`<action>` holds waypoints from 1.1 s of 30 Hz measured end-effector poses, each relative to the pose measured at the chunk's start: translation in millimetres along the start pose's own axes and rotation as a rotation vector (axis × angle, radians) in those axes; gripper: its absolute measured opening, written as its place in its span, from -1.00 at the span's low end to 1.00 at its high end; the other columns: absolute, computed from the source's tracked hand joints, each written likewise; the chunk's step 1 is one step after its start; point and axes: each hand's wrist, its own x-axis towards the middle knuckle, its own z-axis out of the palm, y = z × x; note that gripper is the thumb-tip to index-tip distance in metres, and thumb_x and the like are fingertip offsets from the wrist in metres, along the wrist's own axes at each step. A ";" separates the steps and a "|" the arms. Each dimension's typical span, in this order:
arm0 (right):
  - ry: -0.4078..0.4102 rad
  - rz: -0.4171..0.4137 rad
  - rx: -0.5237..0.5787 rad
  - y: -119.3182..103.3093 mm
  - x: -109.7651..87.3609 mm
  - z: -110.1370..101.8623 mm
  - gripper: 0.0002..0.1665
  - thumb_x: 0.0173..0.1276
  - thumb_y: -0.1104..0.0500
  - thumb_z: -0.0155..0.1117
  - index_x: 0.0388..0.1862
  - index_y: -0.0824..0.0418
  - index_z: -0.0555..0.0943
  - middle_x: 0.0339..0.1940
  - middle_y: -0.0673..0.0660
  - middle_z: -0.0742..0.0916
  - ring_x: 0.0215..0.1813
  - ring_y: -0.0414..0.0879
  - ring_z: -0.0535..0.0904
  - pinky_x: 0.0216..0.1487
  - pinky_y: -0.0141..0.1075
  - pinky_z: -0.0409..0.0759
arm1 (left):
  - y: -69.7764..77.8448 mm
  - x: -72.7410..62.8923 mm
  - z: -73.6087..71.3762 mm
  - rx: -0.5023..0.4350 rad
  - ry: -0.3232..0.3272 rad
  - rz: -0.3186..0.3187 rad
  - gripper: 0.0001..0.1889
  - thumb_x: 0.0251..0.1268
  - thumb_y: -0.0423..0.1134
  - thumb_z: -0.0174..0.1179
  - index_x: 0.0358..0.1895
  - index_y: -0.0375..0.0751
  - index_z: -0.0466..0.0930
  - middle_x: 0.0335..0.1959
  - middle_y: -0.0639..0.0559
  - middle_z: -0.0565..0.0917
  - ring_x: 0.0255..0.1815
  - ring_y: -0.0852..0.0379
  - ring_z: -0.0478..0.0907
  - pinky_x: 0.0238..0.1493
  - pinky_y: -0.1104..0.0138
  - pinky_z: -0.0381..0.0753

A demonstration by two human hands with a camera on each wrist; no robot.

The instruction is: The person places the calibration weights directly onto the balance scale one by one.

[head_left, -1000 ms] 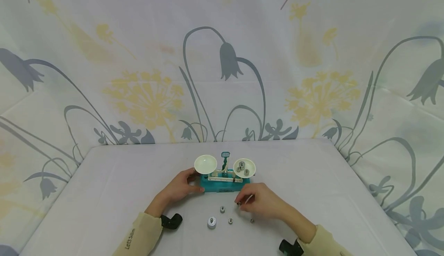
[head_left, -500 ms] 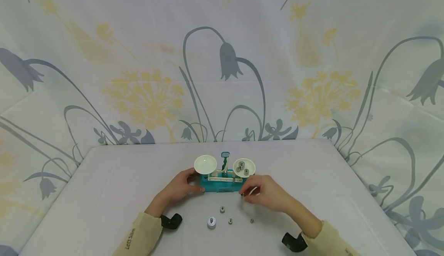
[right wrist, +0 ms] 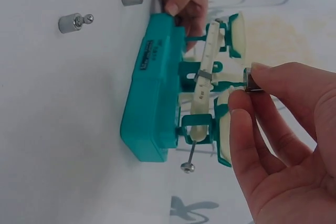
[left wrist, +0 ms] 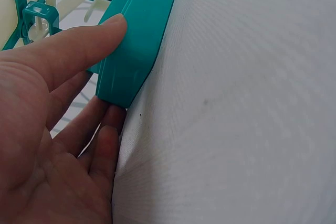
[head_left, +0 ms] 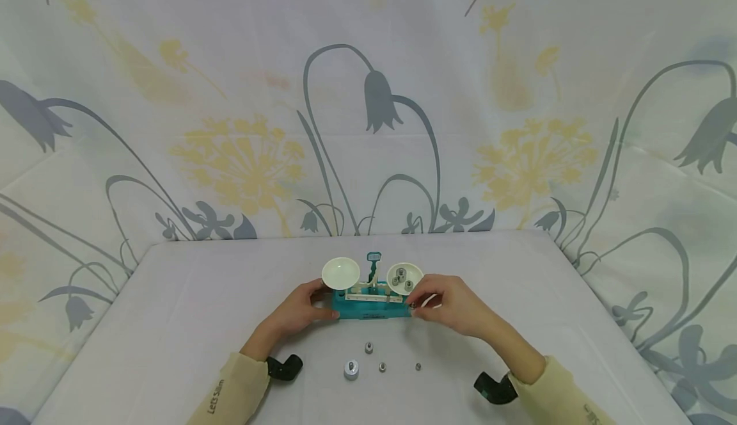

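Observation:
A teal balance scale (head_left: 368, 311) with two cream pans stands on the table. My left hand (head_left: 296, 310) grips the left end of its base, thumb over the front face and fingers behind, as the left wrist view shows. Between the thumb and fingers of my right hand (head_left: 451, 303) is a small metal weight (right wrist: 253, 80), close by the right pan (head_left: 412, 272). Several metal weights sit in that pan. Nothing lies in the left pan (head_left: 341, 273). The sliding rider (right wrist: 203, 75) on the beam shows in the right wrist view.
In front of the scale, a large weight (head_left: 351, 370) stands upright on the white tablecloth (head_left: 190, 310). Smaller weights (head_left: 369, 347) are spread to its right. A thin adjusting screw (right wrist: 189, 166) sticks out from the beam's end. Patterned cloth (head_left: 368, 156) hangs behind the table.
My right hand has moved up and to the right, carrying the pinched weight from in front of the base to beside the right pan. The left hand stays in place.

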 end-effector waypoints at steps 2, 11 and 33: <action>0.008 0.009 -0.005 -1.3 1.1 -4.0 -0.82 0.25 0.32 0.45 -0.15 0.24 0.74 -0.23 -0.05 0.70 -0.18 -0.17 0.65 -0.15 -0.27 0.72 | 0.1 -0.2 -0.1 0.000 0.000 0.000 -0.29 0.12 -0.29 0.47 0.35 -0.34 0.41 0.34 -0.21 0.48 0.38 -0.24 0.37 0.40 -0.07 0.32; 0.048 0.026 -0.057 -2.8 8.4 -19.3 -0.80 0.25 0.36 0.43 -0.14 0.22 0.73 -0.22 -0.02 0.71 -0.18 -0.13 0.65 -0.15 -0.28 0.72 | 0.8 -0.7 -0.6 0.004 0.004 -0.012 -0.29 0.12 -0.28 0.47 0.36 -0.34 0.40 0.35 -0.21 0.47 0.39 -0.24 0.35 0.41 -0.07 0.31; -0.006 0.031 -0.153 5.5 27.1 -31.3 -0.79 0.22 0.36 0.45 -0.16 0.22 0.72 -0.26 -0.04 0.71 -0.21 -0.16 0.63 -0.15 -0.26 0.71 | 1.5 -0.3 -0.7 0.011 0.003 -0.012 -0.30 0.13 -0.28 0.46 0.35 -0.34 0.40 0.34 -0.21 0.47 0.38 -0.24 0.37 0.40 -0.07 0.32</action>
